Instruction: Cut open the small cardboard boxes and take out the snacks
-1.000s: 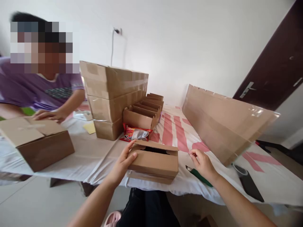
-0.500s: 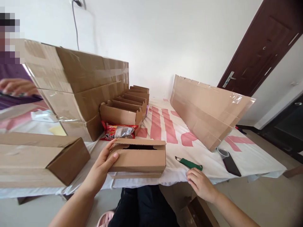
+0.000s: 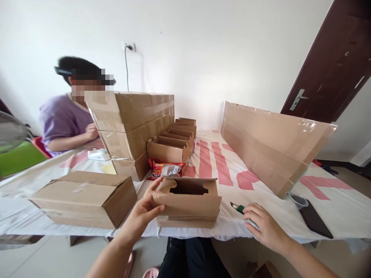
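A small cardboard box (image 3: pixel 188 210) sits at the table's near edge, its top partly open and showing a dark inside. My left hand (image 3: pixel 147 206) grips its left end, thumb on the front flap and fingers behind. To the right, my right hand (image 3: pixel 262 226) is closed over the handle of a green utility knife (image 3: pixel 240 209). The knife's blade points left, toward the box, and lies close to the cloth. Just behind the box is a red snack packet (image 3: pixel 165 169) with a clear window.
Taped cartons (image 3: pixel 136 131) are stacked at left, beside a row of open cardboard trays (image 3: pixel 168 150). A closed carton (image 3: pixel 84 197) lies at near left. A cardboard panel (image 3: pixel 266 143) stands at right, near a clear cup (image 3: pixel 298 200) and a black phone (image 3: pixel 315 219). Another person (image 3: pixel 68 119) sits at far left.
My right hand has closed over the knife handle, which lay uncovered beside it before. The box's front flap has swung outward and its opening is wider. My view has turned left and up.
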### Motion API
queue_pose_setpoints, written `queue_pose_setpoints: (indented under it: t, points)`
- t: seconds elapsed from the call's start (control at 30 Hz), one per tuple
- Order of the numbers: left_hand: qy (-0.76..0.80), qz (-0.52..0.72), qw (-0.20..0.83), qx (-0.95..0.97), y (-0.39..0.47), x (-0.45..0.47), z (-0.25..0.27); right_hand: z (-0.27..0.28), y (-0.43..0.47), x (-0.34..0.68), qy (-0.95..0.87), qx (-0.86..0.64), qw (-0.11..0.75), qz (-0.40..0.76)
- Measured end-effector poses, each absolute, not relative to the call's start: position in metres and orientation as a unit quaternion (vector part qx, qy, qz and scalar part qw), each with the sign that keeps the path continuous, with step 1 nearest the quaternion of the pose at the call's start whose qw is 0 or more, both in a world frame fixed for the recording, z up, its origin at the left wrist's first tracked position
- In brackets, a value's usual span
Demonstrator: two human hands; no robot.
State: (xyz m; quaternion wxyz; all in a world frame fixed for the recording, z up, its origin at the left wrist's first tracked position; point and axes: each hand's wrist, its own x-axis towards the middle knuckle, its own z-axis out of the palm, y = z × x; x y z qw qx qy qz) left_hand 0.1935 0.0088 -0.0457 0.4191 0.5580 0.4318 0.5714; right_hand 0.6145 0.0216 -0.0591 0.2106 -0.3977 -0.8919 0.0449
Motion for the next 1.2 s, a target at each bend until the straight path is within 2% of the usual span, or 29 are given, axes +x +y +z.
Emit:
queue_pose_setpoints:
  t: [0.1,0.27,0.37,0.6,0.67,0.77,0.83,0.97,1.2]
  points:
    - [0.396,0.575,0.416,0.583,0.004,0.190,-0.052,-0.035,0.035,0.596,-0.890,-0.360,0.275,0.046]
    - [0.409,0.526,0.467,0.581,0.001,0.199,-0.084,0.014,0.035,0.540,-0.891,-0.253,0.370,0.071]
    - [0.427,0.518,0.445,0.593,-0.006,0.206,-0.089,0.035,0.020,0.509,-0.916,-0.181,0.350,0.078]
    - [0.493,0.513,0.239,0.661,-0.036,0.214,-0.050,0.040,-0.001,0.485,-0.956,-0.093,0.278,0.014]
    - [0.488,0.500,0.215,0.683,-0.041,0.217,-0.042,0.042,0.004,0.486,-0.957,-0.094,0.274,0.033]
    - [0.486,0.486,0.235,0.687,-0.043,0.222,-0.037,0.050,0.017,0.488,-0.939,-0.164,0.278,0.119]
    - [0.492,0.496,0.260,0.666,-0.041,0.224,-0.037,0.058,0.027,0.485,-0.931,-0.225,0.240,0.159]
    - [0.504,0.528,0.261,0.631,-0.039,0.227,-0.040,0.070,0.045,0.470,-0.957,-0.238,0.062,0.156]
    - [0.512,0.492,0.260,0.655,-0.040,0.223,-0.037,0.071,0.062,0.438,-0.946,-0.291,-0.141,0.014]
